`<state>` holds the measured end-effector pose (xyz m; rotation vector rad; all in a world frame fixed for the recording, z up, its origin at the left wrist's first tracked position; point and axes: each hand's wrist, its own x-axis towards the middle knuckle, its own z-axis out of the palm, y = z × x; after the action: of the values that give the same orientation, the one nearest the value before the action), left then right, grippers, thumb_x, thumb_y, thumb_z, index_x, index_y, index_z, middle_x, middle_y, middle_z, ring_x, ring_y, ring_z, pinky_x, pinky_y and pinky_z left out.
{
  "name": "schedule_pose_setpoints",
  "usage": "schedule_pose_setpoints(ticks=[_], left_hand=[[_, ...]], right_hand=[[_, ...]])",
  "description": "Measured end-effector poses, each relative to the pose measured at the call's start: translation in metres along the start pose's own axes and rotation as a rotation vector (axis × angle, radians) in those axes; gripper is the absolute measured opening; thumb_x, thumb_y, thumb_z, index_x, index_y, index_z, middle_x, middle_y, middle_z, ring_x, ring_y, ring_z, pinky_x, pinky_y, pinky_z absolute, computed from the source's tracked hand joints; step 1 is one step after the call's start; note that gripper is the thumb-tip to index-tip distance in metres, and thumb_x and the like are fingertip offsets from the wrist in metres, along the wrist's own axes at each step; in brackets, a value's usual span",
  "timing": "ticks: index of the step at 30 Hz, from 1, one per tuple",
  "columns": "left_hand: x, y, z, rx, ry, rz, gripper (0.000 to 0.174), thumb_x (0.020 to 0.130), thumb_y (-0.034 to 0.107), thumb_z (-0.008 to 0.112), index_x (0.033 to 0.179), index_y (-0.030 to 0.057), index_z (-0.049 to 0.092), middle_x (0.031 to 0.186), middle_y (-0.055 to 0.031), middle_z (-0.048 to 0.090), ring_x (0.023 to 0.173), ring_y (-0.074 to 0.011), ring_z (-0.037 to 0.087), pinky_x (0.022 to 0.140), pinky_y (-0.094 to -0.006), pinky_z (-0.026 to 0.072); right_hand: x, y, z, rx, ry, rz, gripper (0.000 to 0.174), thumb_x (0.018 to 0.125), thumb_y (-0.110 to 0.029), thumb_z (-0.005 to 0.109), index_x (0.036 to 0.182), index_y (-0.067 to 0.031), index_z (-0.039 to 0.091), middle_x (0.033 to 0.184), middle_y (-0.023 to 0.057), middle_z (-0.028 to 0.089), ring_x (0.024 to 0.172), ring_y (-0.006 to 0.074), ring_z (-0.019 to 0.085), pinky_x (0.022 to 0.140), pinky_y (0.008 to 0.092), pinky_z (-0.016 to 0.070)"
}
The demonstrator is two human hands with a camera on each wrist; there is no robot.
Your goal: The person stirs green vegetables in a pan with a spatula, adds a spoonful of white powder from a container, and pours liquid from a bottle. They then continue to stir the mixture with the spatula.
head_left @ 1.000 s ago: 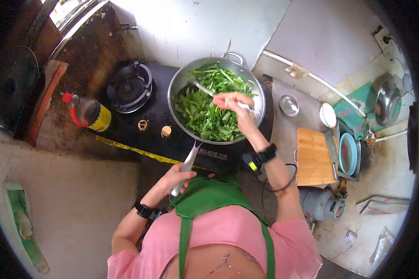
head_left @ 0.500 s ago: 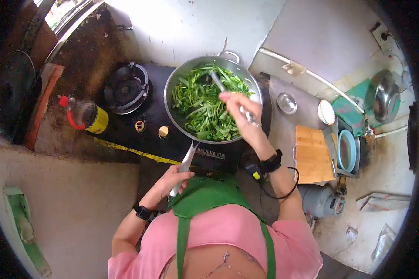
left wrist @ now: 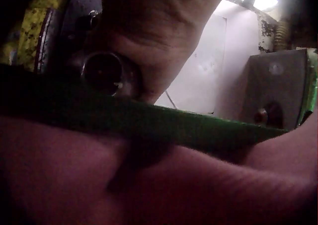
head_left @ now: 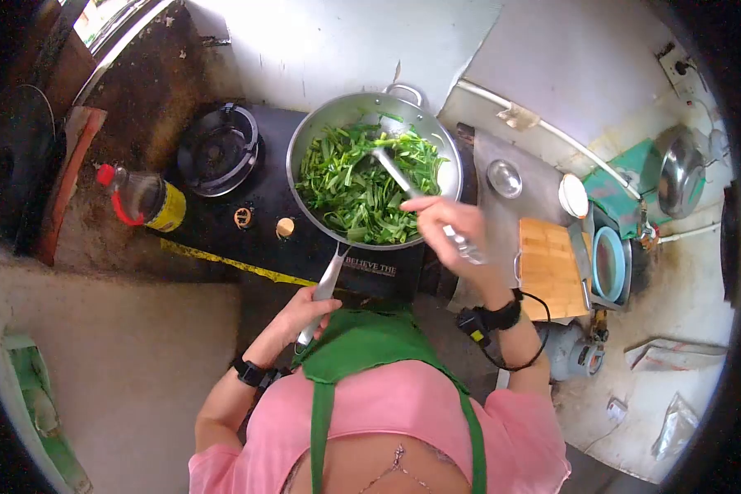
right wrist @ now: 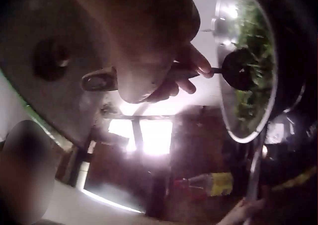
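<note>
A wide steel pan point(head_left: 305, 212) full of chopped green leaves point(head_left: 358, 185) stands on the black stove, and its long handle point(head_left: 328, 280) points toward the person. Around that handle the left hand point(head_left: 303, 314) is curled; the left wrist view shows the hand point(left wrist: 154, 41) by the round handle end point(left wrist: 102, 75). The right hand point(head_left: 453, 230) grips a metal utensil point(head_left: 397, 174), whose lower end is among the leaves. In the right wrist view the hand point(right wrist: 154, 51) holds the utensil's handle, with its dark round head point(right wrist: 239, 70) at the leaves.
Left of the pan are a bare burner point(head_left: 217, 152) and a red-capped bottle point(head_left: 144, 202). At the right lie a cutting board point(head_left: 547, 267), a knife point(head_left: 581, 255), a small metal lid or dish point(head_left: 504, 179), a white bowl point(head_left: 573, 196) and a blue basin point(head_left: 608, 263).
My right hand has moved right and toward the body with the utensil, and the leaves have shifted in the pan. The left hand keeps its grip on the pan handle.
</note>
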<state>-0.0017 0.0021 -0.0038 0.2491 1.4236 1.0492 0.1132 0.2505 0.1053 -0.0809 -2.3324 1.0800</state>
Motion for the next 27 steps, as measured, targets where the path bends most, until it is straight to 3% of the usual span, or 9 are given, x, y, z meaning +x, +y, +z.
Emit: schedule_pose_setpoints(ticks=[2, 7, 10, 11, 13, 17, 21, 24, 27], left_hand=[[-0.003, 0.003, 0.002, 0.002, 0.005, 0.001, 0.024, 0.082, 0.023, 0.064, 0.086, 0.0048, 0.049, 0.058, -0.0017, 0.051, 0.042, -0.0117, 0.048, 0.036, -0.0257, 0.0390], [-0.006, 0.010, 0.004, 0.020, 0.033, 0.008, 0.024, 0.081, 0.022, 0.065, 0.085, 0.0048, 0.049, 0.057, -0.0018, 0.051, 0.041, -0.0119, 0.048, 0.036, -0.0256, 0.0388], [-0.004, 0.001, 0.002, -0.028, 0.018, 0.005, 0.021, 0.082, 0.019, 0.063, 0.088, 0.0039, 0.049, 0.057, -0.0021, 0.050, 0.039, -0.0114, 0.046, 0.035, -0.0252, 0.0372], [-0.002, 0.001, 0.001, -0.032, 0.001, 0.015, 0.021, 0.082, 0.019, 0.063, 0.087, 0.0039, 0.049, 0.056, -0.0022, 0.051, 0.038, -0.0114, 0.046, 0.035, -0.0253, 0.0370], [0.000, -0.001, 0.000, -0.037, -0.018, 0.028, 0.021, 0.082, 0.019, 0.063, 0.086, 0.0040, 0.049, 0.056, -0.0023, 0.051, 0.038, -0.0114, 0.046, 0.035, -0.0254, 0.0369], [-0.003, 0.001, 0.003, -0.033, 0.017, 0.029, 0.021, 0.082, 0.020, 0.063, 0.084, 0.0041, 0.049, 0.056, -0.0025, 0.051, 0.037, -0.0113, 0.046, 0.034, -0.0253, 0.0364], [-0.003, 0.002, 0.002, -0.018, 0.013, 0.013, 0.022, 0.081, 0.020, 0.063, 0.085, 0.0036, 0.049, 0.056, -0.0024, 0.052, 0.037, -0.0111, 0.046, 0.034, -0.0248, 0.0366], [-0.002, 0.001, 0.002, -0.012, 0.021, 0.012, 0.022, 0.081, 0.020, 0.063, 0.084, 0.0033, 0.049, 0.056, -0.0024, 0.052, 0.037, -0.0110, 0.046, 0.035, -0.0246, 0.0372], [-0.004, 0.004, 0.002, -0.012, 0.024, 0.019, 0.021, 0.081, 0.019, 0.063, 0.084, 0.0032, 0.049, 0.056, -0.0021, 0.052, 0.038, -0.0110, 0.047, 0.035, -0.0246, 0.0376]], right_hand=[[-0.012, 0.036, 0.034, 0.063, -0.007, -0.006, 0.005, 0.080, -0.003, 0.060, 0.077, -0.0005, 0.056, 0.091, 0.0127, 0.067, 0.064, 0.0188, 0.061, 0.059, 0.0275, 0.0483], [0.006, 0.056, 0.028, 0.115, 0.157, 0.127, 0.007, 0.085, -0.004, 0.057, 0.086, 0.0009, 0.062, 0.093, 0.0077, 0.068, 0.068, 0.0080, 0.057, 0.059, 0.0231, 0.0452], [0.000, -0.012, -0.030, 0.071, 0.061, 0.148, 0.011, 0.084, -0.002, 0.056, 0.091, 0.0007, 0.064, 0.090, 0.0078, 0.068, 0.070, 0.0083, 0.058, 0.062, 0.0225, 0.0451], [-0.009, -0.029, -0.044, 0.053, -0.075, 0.240, 0.011, 0.084, -0.002, 0.056, 0.092, 0.0005, 0.064, 0.089, 0.0080, 0.067, 0.071, 0.0082, 0.058, 0.063, 0.0225, 0.0452], [-0.014, -0.033, -0.042, 0.030, -0.211, 0.330, 0.012, 0.084, -0.002, 0.056, 0.093, 0.0003, 0.064, 0.088, 0.0082, 0.067, 0.072, 0.0081, 0.059, 0.065, 0.0226, 0.0454], [-0.016, 0.021, 0.013, 0.075, -0.046, 0.266, 0.012, 0.087, -0.003, 0.054, 0.089, 0.0007, 0.065, 0.089, 0.0076, 0.068, 0.074, 0.0089, 0.060, 0.065, 0.0229, 0.0459], [0.015, 0.021, 0.003, 0.326, 0.235, 0.313, 0.011, 0.087, -0.004, 0.054, 0.086, 0.0022, 0.064, 0.094, 0.0108, 0.068, 0.082, 0.0134, 0.063, 0.075, 0.0249, 0.0487], [0.018, 0.046, 0.004, 0.438, 0.317, 0.201, 0.013, 0.088, -0.002, 0.052, 0.089, 0.0028, 0.065, 0.096, 0.0102, 0.067, 0.084, 0.0134, 0.062, 0.077, 0.0244, 0.0477], [-0.024, 0.057, 0.020, 0.297, 0.231, 0.255, 0.013, 0.087, 0.000, 0.053, 0.091, 0.0021, 0.064, 0.096, 0.0096, 0.067, 0.085, 0.0142, 0.062, 0.076, 0.0255, 0.0482]])
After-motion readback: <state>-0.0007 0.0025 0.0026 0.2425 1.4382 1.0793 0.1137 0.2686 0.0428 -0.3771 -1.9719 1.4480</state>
